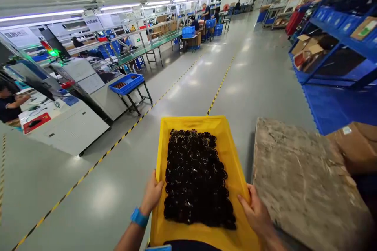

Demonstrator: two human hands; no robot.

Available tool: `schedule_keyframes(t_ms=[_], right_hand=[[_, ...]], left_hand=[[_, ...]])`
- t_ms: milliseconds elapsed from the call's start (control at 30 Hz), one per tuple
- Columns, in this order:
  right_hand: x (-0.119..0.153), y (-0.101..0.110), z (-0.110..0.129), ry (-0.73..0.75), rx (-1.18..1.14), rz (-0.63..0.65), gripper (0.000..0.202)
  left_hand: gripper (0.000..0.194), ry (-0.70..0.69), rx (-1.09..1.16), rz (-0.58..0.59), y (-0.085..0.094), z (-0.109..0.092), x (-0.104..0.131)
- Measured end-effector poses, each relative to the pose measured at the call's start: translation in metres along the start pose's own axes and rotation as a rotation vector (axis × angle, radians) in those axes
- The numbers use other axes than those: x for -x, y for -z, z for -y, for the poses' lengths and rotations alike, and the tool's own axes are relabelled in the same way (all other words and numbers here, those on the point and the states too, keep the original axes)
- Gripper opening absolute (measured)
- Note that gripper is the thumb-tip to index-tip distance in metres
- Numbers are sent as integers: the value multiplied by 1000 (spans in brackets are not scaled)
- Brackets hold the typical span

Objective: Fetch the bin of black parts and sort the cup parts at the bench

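Observation:
I carry a yellow plastic tray [229,153] in front of me, low in the head view. Several small black ring-shaped parts [196,180] lie heaped in it. My left hand [151,196] grips the tray's left rim, thumb over the edge, with a blue band on the wrist. My right hand [256,213] grips the right rim the same way. The tray is held level above the grey floor.
A worn brown board [303,180] lies close on the right, beside cardboard boxes [357,145] and blue shelving [338,47]. On the left stand white machines [70,125], a blue bin on a stand [129,83] and assembly lines with seated people. Yellow floor lines [219,86] mark an aisle ahead.

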State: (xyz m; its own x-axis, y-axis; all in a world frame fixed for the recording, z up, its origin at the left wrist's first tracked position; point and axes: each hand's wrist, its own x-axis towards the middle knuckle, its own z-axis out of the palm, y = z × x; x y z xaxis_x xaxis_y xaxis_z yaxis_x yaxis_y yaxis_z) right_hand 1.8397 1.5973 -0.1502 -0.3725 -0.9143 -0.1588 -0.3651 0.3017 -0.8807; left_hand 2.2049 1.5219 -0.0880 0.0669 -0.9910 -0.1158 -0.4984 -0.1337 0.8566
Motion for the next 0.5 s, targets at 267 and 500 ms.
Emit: schedule_keyframes(t_ms=[267,500], right_hand=[[-170,14,78,-103,-29,-276,56],[-374,-12,103,-138,-17,-368,49]], left_hand=[[39,-154,33,18,-36,-100,-218],[47,-158,6,133,-106,-146,-454]])
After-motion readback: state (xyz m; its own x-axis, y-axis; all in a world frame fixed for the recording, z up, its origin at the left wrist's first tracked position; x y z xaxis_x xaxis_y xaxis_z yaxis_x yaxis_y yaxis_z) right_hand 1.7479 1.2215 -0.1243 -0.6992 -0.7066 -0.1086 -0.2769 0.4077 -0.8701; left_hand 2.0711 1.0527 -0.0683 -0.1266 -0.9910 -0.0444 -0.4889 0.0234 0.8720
